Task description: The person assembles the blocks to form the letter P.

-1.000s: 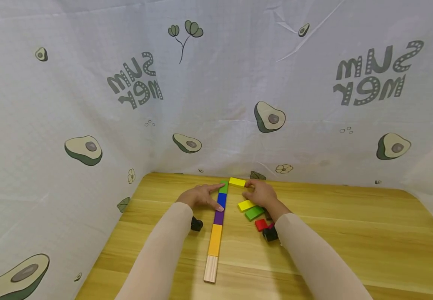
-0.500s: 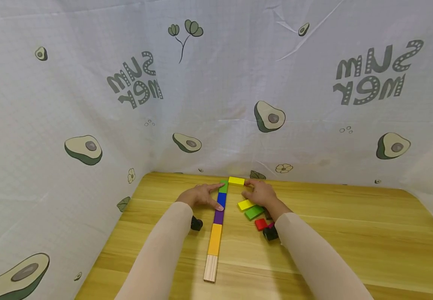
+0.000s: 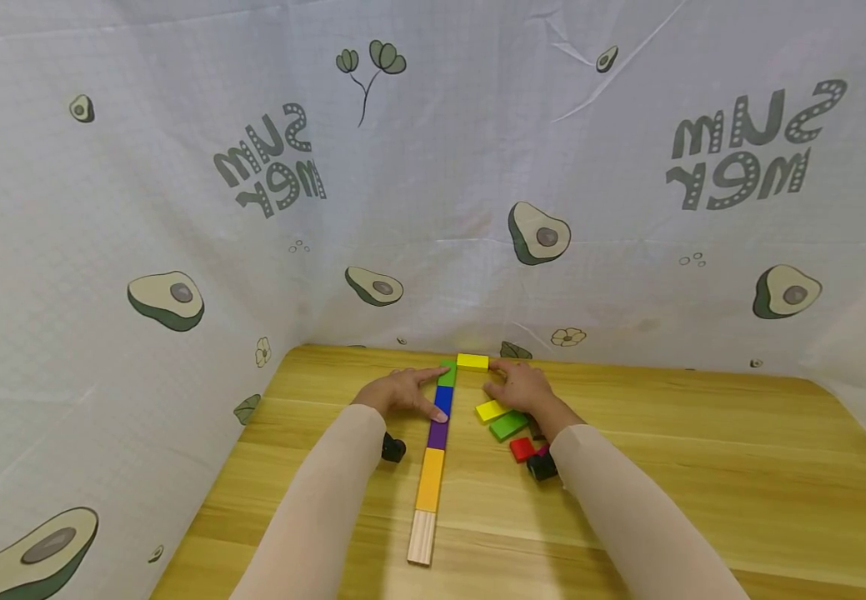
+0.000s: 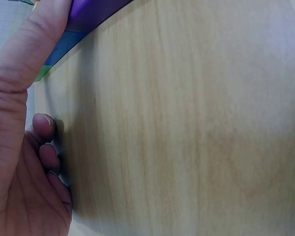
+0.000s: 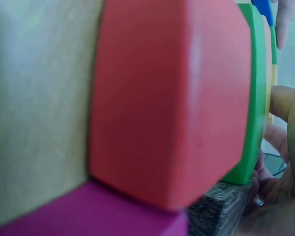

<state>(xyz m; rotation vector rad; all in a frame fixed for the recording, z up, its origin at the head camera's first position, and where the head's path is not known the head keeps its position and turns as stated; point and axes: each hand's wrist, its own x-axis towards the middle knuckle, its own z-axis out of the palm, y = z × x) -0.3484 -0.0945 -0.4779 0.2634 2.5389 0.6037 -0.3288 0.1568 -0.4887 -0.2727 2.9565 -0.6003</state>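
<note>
A straight row of blocks runs away from me: plain wood (image 3: 421, 537), orange (image 3: 429, 479), purple (image 3: 438, 436), blue (image 3: 443, 398) and green (image 3: 448, 378). My left hand (image 3: 400, 392) lies along its left side, index finger on the green block and thumb near the blue-purple joint; the left wrist view has its other fingers curled beneath. At the far end, a yellow block (image 3: 473, 361) lies crosswise to the right of the green one. My right hand (image 3: 524, 390) touches the yellow block's right end with a fingertip, thumb held apart from it.
Loose blocks lie under and beside the right hand: yellow (image 3: 490, 411), green (image 3: 508, 426), red (image 3: 523, 450) and magenta (image 5: 103, 214). A dark, rough-looking block (image 5: 219, 206) sits among them. A patterned white sheet (image 3: 433, 208) hangs behind the wooden table (image 3: 665, 467).
The crosswise yellow block has shifted slightly left and straightened, its left end now at the green block's far corner. Both hands stay nearly in place.
</note>
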